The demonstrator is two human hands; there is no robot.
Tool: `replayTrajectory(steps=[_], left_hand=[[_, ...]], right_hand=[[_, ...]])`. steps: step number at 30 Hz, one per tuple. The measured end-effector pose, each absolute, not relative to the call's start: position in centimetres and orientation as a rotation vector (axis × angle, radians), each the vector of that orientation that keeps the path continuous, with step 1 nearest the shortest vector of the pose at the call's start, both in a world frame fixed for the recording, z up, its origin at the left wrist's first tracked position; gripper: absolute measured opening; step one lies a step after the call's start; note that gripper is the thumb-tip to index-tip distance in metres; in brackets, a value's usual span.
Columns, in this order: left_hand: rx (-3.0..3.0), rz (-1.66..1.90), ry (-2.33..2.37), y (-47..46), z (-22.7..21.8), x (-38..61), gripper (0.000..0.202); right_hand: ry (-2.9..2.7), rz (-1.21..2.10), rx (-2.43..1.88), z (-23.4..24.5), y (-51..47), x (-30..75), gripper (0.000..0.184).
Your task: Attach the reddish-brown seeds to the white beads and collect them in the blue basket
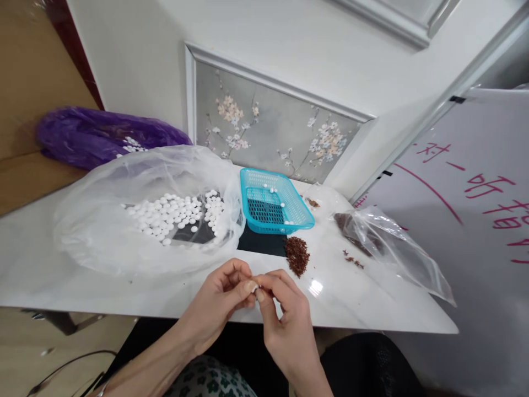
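Just over the table's near edge, my two hands meet fingertip to fingertip. A small white rounded piece (pixel 255 288) shows between them, mostly covered by the fingers. My left hand (pixel 226 292) pinches it between thumb and fingers. My right hand (pixel 287 309) is closed too, thumb and forefinger pressed together against the piece; anything tiny inside that pinch is too small to name. Beyond the hands lies a heap of small reddish-brown bits (pixel 297 256). Many similar white pieces (pixel 165 216) fill a translucent plastic bag (pixel 95 237) on the left.
A blue plastic basket (pixel 305 220) holds several white pieces and stands on a black mat (pixel 260 242). Rightward lies a clear bag (pixel 392 242) with brown contents. A purple bag (pixel 82 135) sits at back left. A framed flower picture (pixel 264 110) leans behind the white table (pixel 165 295).
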State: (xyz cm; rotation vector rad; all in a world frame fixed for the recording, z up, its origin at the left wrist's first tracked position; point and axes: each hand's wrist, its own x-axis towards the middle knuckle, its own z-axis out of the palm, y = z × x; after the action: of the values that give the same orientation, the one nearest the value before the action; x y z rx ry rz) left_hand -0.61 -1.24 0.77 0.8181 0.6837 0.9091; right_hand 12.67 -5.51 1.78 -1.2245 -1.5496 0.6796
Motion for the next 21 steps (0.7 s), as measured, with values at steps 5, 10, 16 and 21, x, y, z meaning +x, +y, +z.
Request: replayTrajectory(steps=[5,10,16,21], left_hand=[[0.660,0.860,0.650,-1.02,0.77,-0.91,0.016],[0.643,0.852,0.650,-0.86,0.70,-0.93,0.016],[0.721,0.865,0.647,-0.93,0.54,-0.80,0.016],[0.779,0.859,0.637,-1.09,0.55,-0.84,0.021]], right_hand=[[-1.519,0.963,-1.141,2.16,-5.54,13.12,0.027],[-1.500,0.975,-1.122,2.51,-5.40,13.07,0.026],[-1.460,0.921,-1.169,2.25,-5.17,12.96,0.024],[-1.495,0.858,-1.175,2.14,-5.23,13.26,0.023]])
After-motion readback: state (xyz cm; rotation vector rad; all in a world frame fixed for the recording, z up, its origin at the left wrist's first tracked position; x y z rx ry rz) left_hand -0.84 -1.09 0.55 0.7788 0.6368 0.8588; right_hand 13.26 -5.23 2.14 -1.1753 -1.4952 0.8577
